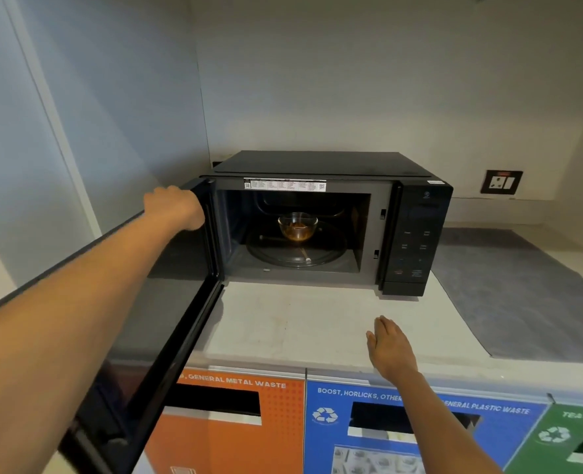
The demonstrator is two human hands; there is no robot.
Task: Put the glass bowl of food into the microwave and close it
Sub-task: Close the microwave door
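Observation:
A black microwave (416, 234) stands on a white counter with its door (167, 319) swung wide open toward me on the left. Inside, a clear glass bowl of brownish food (297, 226) sits upright on the glass turntable (297, 256), toward its back. My left hand (177, 208) rests against the outer face of the door near its top hinge-side edge, fingers curled over it. My right hand (391, 347) hovers flat above the counter in front of the microwave, fingers together and extended, holding nothing.
The white counter (283, 323) has a grey mat (523, 285) to the right of the microwave. A wall socket (501, 182) sits at the back right. Below the counter edge are waste bin fronts: orange (235, 432), blue (379, 439), green (570, 439).

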